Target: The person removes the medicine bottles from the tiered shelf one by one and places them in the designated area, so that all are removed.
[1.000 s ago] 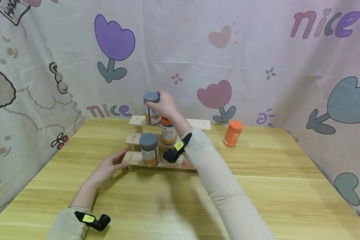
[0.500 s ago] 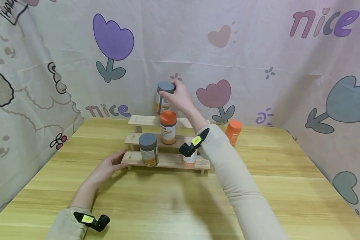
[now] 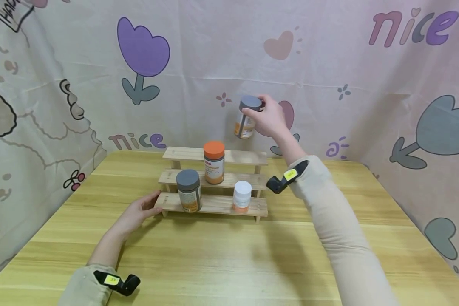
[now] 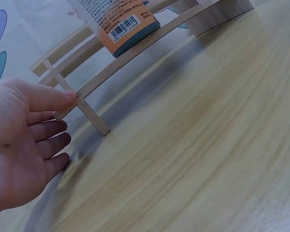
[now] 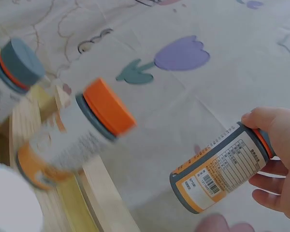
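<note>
My right hand (image 3: 270, 117) grips a grey-capped supplement bottle (image 3: 245, 125) by its cap, above the right part of the three-step wooden shelf (image 3: 237, 157). The right wrist view shows this bottle (image 5: 222, 166) tilted, its printed label and barcode facing the camera. My left hand (image 3: 137, 214) holds the left end of the shelf's lowest step; in the left wrist view its thumb (image 4: 53, 98) lies on the board end. A second grey-capped bottle (image 3: 190, 197) and a small white bottle (image 3: 242, 195) stand on the lowest step, an orange-capped bottle (image 3: 214, 168) on the middle one.
The shelf stands toward the back of a wooden table (image 3: 214, 259). A patterned cloth (image 3: 214, 51) hangs right behind it. My right forearm (image 3: 329, 212) reaches across the table's right side.
My right hand has lifted the grey-capped bottle off the top step and carried it up and to the right. The orange bottle at right is now hidden behind the arm. The left hand stays put.
</note>
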The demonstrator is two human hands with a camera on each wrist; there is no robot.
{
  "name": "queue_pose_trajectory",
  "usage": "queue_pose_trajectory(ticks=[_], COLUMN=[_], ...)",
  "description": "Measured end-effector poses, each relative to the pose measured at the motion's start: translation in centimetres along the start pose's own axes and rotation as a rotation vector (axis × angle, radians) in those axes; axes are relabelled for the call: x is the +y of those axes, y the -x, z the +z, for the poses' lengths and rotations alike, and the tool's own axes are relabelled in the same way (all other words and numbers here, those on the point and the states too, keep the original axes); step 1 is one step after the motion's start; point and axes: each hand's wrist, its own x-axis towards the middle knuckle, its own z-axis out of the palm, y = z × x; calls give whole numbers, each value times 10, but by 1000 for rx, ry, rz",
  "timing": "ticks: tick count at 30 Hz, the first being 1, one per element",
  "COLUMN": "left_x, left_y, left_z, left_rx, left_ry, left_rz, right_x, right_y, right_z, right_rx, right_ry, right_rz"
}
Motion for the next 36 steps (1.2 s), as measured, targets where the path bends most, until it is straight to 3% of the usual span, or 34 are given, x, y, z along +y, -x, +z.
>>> queue_pose_trajectory(ticks=[12,26,36], left_x=[-3,-7,-6], left_y=[0,2,1], left_z=[-2,-3,-3], left_rx=[21,11,8], left_ry=[18,48,24], left_rz=[-16,-17,-10], right_x=[57,112,162], right_y=[15,52,77], right_z=[-45,-112,-126], right_rx=[43,111,117], right_ry=[-26,116,144], right_rz=[64,178,267])
